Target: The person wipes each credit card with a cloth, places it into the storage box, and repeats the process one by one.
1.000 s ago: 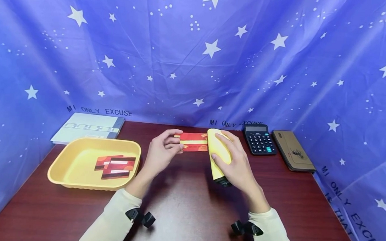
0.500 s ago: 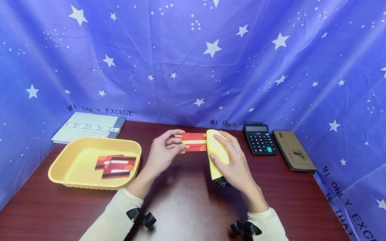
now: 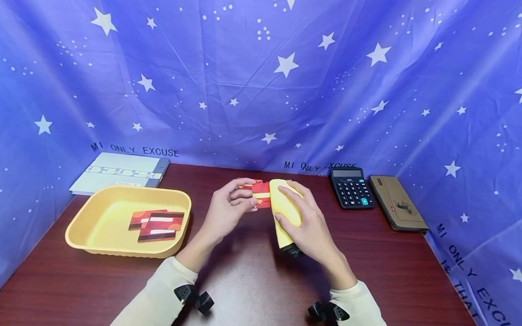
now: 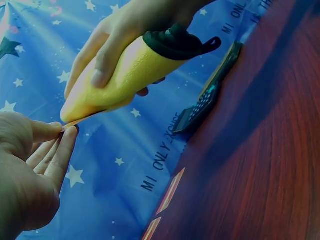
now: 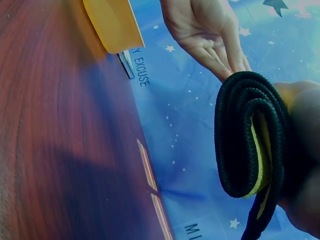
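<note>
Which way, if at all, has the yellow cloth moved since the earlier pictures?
Yes: in the head view, the cloth has shifted a little left, farther from the calculator, which lies where it was.

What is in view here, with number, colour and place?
Cloth: one, yellow and black, centre
Card: one, red and yellow, partly covered by cloth
Table: one, reddish brown, beneath
Basin: one, yellow, left side
Basin cards: apparently three, red, overlapping inside
Thin strips: two, red and cream, far table edge, nature unclear
Flat book: one, whitish, behind basin
Calculator: one, black, far right
Case: one, brown, right of calculator
Curtain: one, starry blue, behind
Wrist devices: two, black, foreground
Sleeves: two, cream, foreground
Left hand: one, pinching card
Right hand: one, gripping cloth
</note>
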The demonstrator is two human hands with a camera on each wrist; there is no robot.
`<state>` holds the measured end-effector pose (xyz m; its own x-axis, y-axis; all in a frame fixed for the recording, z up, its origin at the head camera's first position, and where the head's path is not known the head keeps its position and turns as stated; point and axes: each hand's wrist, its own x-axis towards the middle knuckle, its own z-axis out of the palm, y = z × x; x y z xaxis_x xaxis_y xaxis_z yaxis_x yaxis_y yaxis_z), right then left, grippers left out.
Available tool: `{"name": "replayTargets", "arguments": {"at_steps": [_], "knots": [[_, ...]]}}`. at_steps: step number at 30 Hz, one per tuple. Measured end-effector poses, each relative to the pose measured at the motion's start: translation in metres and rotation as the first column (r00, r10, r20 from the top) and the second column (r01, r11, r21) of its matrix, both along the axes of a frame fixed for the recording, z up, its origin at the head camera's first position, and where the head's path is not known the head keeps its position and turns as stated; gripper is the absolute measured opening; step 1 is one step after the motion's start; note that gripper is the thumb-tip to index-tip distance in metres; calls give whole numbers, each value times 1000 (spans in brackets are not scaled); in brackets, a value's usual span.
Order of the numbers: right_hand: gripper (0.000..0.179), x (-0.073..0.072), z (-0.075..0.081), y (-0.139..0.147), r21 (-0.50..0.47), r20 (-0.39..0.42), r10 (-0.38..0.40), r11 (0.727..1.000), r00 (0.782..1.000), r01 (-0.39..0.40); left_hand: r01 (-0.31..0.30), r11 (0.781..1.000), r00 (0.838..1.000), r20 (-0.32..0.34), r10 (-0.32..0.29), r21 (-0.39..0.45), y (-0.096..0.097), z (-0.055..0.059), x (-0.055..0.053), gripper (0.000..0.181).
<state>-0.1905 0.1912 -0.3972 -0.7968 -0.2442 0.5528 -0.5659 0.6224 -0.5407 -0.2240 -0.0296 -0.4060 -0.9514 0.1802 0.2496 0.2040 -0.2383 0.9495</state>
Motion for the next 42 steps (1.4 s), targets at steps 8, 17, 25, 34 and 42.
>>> {"name": "replayTargets", "arguments": {"at_steps": [8,17,25,34,42], "knots": [[62,5,-1,-10,25,-14,20,999,1000,-20,27,1000,1000,-13,-27,15,4,-1,3,44],[63,8,-3,-14,28,-22,42,999,999,-41,32,999,999,21,-32,8,6,-1,5,46],[63,7,-5,-13,41,-19,51,998,999,-51,30,999,1000,3,-30,-21,6,-2,4,47],[64,4,0,-6,20,-36,29,999,999,-29,44,998,999,-16,-45,-48,4,2,4,45],[65,-2,1,5,-26,-36,12,1000,999,-13,39,997,998,-41,-42,-68,0,5,4,44]]}}
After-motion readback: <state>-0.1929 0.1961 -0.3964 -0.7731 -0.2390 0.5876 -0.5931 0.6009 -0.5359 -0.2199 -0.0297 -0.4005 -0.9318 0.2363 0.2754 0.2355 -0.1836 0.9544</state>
